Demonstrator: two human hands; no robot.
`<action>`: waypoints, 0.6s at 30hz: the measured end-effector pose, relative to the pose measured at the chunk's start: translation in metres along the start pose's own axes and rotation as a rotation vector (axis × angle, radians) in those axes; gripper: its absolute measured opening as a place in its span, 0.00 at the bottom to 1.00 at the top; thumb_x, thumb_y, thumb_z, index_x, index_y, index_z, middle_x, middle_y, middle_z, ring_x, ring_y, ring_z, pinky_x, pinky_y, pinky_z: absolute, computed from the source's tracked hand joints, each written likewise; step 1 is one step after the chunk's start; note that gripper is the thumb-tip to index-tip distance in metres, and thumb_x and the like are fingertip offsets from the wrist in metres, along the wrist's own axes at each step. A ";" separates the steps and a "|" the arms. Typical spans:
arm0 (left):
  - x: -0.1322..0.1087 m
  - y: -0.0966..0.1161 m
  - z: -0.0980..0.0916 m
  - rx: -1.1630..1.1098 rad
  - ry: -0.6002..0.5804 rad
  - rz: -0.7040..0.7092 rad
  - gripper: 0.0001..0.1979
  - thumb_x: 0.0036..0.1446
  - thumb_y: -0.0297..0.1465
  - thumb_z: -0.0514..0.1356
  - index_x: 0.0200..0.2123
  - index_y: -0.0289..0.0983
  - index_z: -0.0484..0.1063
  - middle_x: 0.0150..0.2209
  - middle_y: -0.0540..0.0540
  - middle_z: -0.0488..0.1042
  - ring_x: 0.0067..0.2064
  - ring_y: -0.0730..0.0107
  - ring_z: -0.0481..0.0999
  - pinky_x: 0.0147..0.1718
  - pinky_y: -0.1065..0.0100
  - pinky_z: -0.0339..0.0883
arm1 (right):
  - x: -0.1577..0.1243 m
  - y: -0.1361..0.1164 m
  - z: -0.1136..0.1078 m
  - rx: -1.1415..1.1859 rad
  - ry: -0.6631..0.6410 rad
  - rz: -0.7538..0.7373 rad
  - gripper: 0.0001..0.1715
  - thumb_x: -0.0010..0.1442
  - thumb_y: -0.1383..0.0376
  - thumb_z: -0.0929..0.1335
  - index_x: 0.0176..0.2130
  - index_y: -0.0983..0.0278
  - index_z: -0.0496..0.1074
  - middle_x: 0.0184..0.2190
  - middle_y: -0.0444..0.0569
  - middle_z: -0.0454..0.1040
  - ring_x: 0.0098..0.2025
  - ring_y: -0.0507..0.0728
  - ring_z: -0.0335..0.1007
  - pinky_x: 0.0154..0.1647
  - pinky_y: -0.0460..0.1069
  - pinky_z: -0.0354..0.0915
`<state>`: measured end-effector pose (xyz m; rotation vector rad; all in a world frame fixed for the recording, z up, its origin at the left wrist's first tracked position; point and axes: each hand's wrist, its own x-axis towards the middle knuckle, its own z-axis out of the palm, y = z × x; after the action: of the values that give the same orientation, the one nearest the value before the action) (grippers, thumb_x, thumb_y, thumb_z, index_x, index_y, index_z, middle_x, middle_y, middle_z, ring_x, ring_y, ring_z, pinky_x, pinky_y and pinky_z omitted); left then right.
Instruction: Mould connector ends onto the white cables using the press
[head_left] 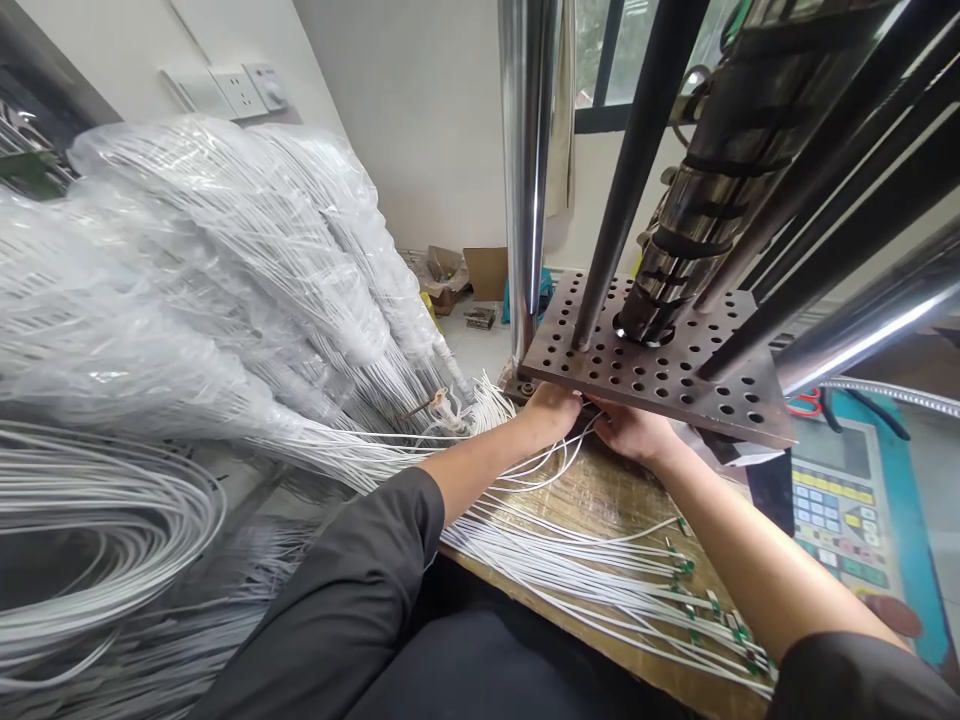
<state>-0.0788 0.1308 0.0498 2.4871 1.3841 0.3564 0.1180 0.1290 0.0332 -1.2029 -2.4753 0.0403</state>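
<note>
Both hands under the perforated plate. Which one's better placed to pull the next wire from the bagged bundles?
Probably left: the left hand sits nearest the bagged bundles; the right hand would have to cross over it.

Plate low over the fingers of left hand and right hand, slim gap beneath, column just left of fingers, bagged bundles crowding farther left, wires strewn nearside of fingers, bare bench between wrists, panel well right.
</note>
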 end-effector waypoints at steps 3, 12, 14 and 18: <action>-0.006 -0.002 0.002 0.148 0.030 0.142 0.14 0.65 0.20 0.52 0.42 0.31 0.79 0.50 0.33 0.79 0.58 0.54 0.75 0.63 0.55 0.64 | 0.003 -0.006 0.001 -0.024 -0.020 0.027 0.32 0.55 0.64 0.65 0.58 0.56 0.75 0.53 0.51 0.79 0.56 0.68 0.71 0.59 0.61 0.66; -0.037 0.000 -0.017 -0.007 0.109 0.048 0.18 0.69 0.27 0.52 0.57 0.27 0.72 0.55 0.32 0.75 0.58 0.54 0.74 0.62 0.56 0.66 | -0.024 -0.002 -0.014 0.116 0.021 0.114 0.33 0.57 0.60 0.68 0.62 0.61 0.73 0.59 0.56 0.74 0.61 0.68 0.69 0.64 0.61 0.64; -0.081 0.005 -0.033 -0.142 0.168 0.026 0.25 0.69 0.32 0.53 0.66 0.27 0.64 0.63 0.32 0.69 0.64 0.51 0.68 0.66 0.52 0.62 | -0.067 -0.006 -0.028 0.136 0.071 0.196 0.33 0.59 0.57 0.68 0.62 0.61 0.73 0.64 0.58 0.69 0.63 0.68 0.67 0.65 0.62 0.62; -0.202 -0.004 -0.042 -0.602 -0.105 0.025 0.23 0.67 0.39 0.58 0.62 0.40 0.72 0.58 0.40 0.75 0.57 0.56 0.75 0.61 0.55 0.67 | -0.194 -0.035 -0.060 0.274 0.166 0.406 0.30 0.56 0.52 0.71 0.57 0.50 0.77 0.66 0.52 0.69 0.65 0.69 0.66 0.66 0.63 0.63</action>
<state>-0.2002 -0.0349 0.0715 1.9948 1.0127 0.5455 0.2211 -0.0489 0.0315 -1.4934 -1.9744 0.3619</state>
